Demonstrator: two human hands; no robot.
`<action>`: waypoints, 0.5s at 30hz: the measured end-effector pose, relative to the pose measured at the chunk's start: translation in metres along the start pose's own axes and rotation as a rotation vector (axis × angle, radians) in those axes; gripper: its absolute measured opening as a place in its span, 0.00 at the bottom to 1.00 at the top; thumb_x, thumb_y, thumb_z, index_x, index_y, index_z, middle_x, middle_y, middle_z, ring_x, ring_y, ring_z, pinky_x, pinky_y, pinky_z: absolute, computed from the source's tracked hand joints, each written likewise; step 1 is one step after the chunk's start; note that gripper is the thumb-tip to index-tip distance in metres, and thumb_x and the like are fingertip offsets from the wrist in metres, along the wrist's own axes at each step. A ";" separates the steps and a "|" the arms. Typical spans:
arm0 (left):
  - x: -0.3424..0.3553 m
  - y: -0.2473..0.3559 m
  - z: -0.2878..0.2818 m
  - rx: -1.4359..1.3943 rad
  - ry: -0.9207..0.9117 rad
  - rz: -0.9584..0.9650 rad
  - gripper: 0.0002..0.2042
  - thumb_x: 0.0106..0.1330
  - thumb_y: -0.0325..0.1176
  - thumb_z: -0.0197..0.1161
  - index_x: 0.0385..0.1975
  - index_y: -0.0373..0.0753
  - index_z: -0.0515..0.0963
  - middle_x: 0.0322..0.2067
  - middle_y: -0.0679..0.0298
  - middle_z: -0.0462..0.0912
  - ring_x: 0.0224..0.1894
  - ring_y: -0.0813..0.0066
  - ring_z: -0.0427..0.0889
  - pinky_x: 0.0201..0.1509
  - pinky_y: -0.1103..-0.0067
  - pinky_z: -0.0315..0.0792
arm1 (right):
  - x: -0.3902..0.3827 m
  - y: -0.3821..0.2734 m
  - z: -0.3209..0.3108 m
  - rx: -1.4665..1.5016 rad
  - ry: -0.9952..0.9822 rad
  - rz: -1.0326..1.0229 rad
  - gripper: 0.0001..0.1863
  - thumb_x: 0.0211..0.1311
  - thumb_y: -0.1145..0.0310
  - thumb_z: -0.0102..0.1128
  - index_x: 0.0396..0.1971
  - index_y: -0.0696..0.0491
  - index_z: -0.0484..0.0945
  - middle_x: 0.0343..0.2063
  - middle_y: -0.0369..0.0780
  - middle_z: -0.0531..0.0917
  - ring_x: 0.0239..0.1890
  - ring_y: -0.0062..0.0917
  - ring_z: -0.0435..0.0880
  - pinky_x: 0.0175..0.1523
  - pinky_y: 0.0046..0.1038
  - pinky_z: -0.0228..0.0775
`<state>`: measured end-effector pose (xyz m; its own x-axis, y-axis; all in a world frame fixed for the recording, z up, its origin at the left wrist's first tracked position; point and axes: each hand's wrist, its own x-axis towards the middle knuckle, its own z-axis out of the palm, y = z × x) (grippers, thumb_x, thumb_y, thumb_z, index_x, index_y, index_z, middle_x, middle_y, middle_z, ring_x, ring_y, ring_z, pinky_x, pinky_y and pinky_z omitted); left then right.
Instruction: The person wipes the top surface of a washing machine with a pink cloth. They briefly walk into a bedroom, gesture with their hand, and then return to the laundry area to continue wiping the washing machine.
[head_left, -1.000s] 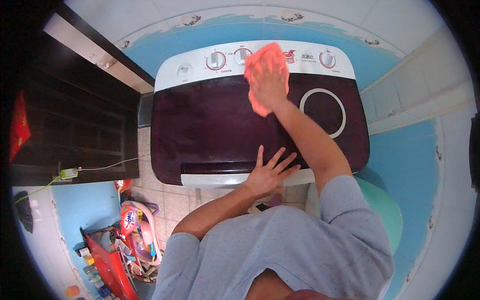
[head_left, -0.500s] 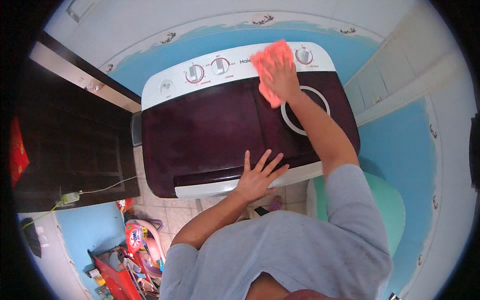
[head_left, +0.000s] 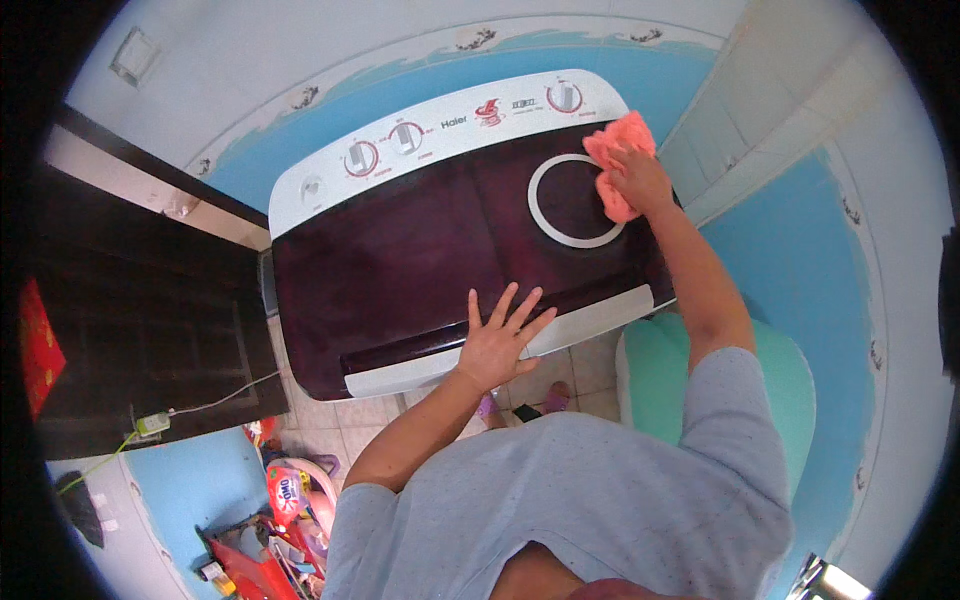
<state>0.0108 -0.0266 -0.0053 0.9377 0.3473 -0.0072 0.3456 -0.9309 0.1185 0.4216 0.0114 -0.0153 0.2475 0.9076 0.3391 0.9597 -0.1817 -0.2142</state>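
A twin-tub washing machine (head_left: 400,255) with a dark maroon top and a white control panel of several knobs stands before me. My right hand (head_left: 640,180) presses a coral-pink cloth (head_left: 625,135) onto the top's far right corner, just beside the white ring (head_left: 535,205). Its fingers are partly sunk in the cloth's folds. Near the front edge, my left hand (head_left: 495,345) lies with fingers spread on the maroon top and the white front strip (head_left: 590,322), holding nothing.
A mint-green rounded tub-like object (head_left: 650,370) stands at the right, against the blue wall. On the left is a dark door (head_left: 150,300) with a cable and a pale green plug (head_left: 153,424). Below it are a detergent bag (head_left: 288,492) and a red container (head_left: 250,570) among clutter.
My right hand has carried the cloth rightward and slightly nearer, off the control panel onto the maroon top's right side. The left hand stays at the front edge; the whole view has shifted slightly.
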 end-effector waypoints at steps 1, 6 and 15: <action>0.000 0.001 0.000 -0.015 0.020 0.000 0.44 0.54 0.59 0.70 0.74 0.67 0.60 0.78 0.71 0.50 0.79 0.59 0.45 0.70 0.30 0.41 | -0.013 0.006 -0.004 -0.076 -0.036 0.102 0.24 0.62 0.55 0.58 0.57 0.45 0.79 0.60 0.39 0.78 0.60 0.43 0.77 0.62 0.46 0.70; 0.001 0.003 0.000 0.024 0.039 -0.007 0.45 0.51 0.61 0.71 0.73 0.67 0.61 0.77 0.71 0.51 0.79 0.59 0.48 0.71 0.31 0.40 | -0.113 -0.042 -0.007 -0.049 0.150 0.176 0.27 0.61 0.61 0.59 0.62 0.48 0.75 0.65 0.45 0.71 0.63 0.51 0.71 0.66 0.50 0.64; 0.004 0.007 -0.003 0.054 -0.005 -0.022 0.50 0.50 0.56 0.74 0.74 0.45 0.60 0.75 0.64 0.56 0.79 0.57 0.48 0.74 0.36 0.38 | -0.178 -0.187 -0.010 0.156 0.171 -0.018 0.29 0.53 0.61 0.63 0.59 0.44 0.78 0.67 0.41 0.70 0.69 0.47 0.64 0.73 0.55 0.52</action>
<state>0.0168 -0.0313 -0.0016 0.9298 0.3677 -0.0140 0.3678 -0.9276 0.0649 0.1991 -0.1195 -0.0260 0.2627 0.8301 0.4918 0.9351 -0.0935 -0.3417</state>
